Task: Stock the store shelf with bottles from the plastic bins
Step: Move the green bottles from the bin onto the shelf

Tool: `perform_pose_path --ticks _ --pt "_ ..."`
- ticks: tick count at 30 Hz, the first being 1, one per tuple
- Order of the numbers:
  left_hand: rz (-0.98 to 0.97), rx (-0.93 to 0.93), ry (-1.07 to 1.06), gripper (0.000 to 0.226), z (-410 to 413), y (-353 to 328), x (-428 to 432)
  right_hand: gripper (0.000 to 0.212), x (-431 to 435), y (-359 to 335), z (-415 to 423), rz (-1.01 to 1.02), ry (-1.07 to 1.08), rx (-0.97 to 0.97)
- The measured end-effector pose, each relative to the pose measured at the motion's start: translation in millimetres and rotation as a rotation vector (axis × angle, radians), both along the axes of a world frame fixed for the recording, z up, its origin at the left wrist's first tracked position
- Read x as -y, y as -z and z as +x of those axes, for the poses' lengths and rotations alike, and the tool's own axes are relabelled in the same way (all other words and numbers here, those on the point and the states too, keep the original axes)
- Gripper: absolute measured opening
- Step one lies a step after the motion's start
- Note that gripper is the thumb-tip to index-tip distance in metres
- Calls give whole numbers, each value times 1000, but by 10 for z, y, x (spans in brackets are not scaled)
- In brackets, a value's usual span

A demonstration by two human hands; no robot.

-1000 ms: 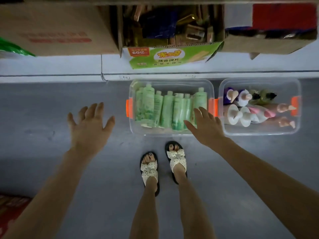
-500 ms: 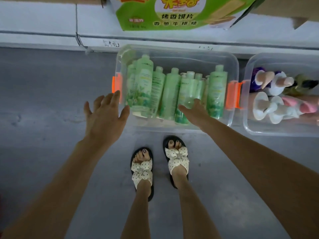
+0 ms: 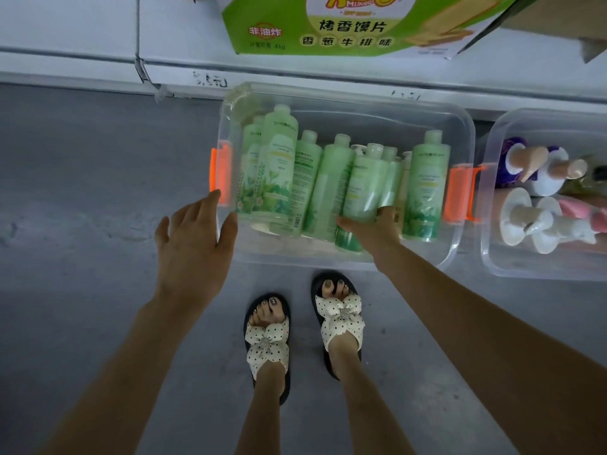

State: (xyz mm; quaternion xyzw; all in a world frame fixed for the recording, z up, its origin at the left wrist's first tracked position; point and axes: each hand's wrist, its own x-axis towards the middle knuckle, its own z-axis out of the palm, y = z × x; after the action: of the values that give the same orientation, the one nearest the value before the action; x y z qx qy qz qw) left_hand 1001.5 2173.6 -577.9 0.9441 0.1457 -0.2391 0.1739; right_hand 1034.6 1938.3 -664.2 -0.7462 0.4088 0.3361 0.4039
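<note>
A clear plastic bin [image 3: 460, 133] with orange handles sits on the grey floor below the white shelf base [image 3: 72, 37]. Several green bottles [image 3: 279, 165] lie inside it. My right hand [image 3: 371, 226] reaches into the bin and is closed around the lower end of one green bottle [image 3: 364, 188] near the middle. My left hand [image 3: 193, 238] hovers with fingers spread at the bin's left front corner, just beside the left orange handle [image 3: 218, 172]. A second clear bin [image 3: 492, 257] to the right holds white, pink and purple pump bottles [image 3: 538, 178].
A green carton [image 3: 348, 24] with printed characters stands on the shelf right above the bin. A brown cardboard box corner [image 3: 578, 24] shows at top right. My two sandalled feet [image 3: 305, 326] stand just in front of the bin.
The view has closed in on the bin. My right hand went deeper among the bottles and closed on one. My left hand moved right, up to the bin's left corner.
</note>
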Motion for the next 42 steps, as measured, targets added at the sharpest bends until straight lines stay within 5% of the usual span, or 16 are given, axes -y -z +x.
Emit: perform_pose_path --ticks 11,17,21,26,31,39,42 --pt "-115 24 -17 44 33 -18 178 73 107 42 -12 129 -18 -49" --pt "-194 40 -36 42 38 -89 184 60 -6 -243 -58 318 222 -14" --pt "-379 44 -177 37 98 -228 247 48 -24 -617 -133 586 455 19" --pt "-597 -71 -233 53 218 -441 481 49 -67 -1043 -292 839 266 63" --pt "-1104 -63 -525 45 361 -533 669 58 -217 -1267 -402 1021 99 47" --pt "-1153 -153 -743 39 370 -417 691 80 -233 -1301 -406 903 -96 -2" --pt "-1154 -182 -849 39 331 -358 657 54 -59 -1198 -172 666 -179 30"
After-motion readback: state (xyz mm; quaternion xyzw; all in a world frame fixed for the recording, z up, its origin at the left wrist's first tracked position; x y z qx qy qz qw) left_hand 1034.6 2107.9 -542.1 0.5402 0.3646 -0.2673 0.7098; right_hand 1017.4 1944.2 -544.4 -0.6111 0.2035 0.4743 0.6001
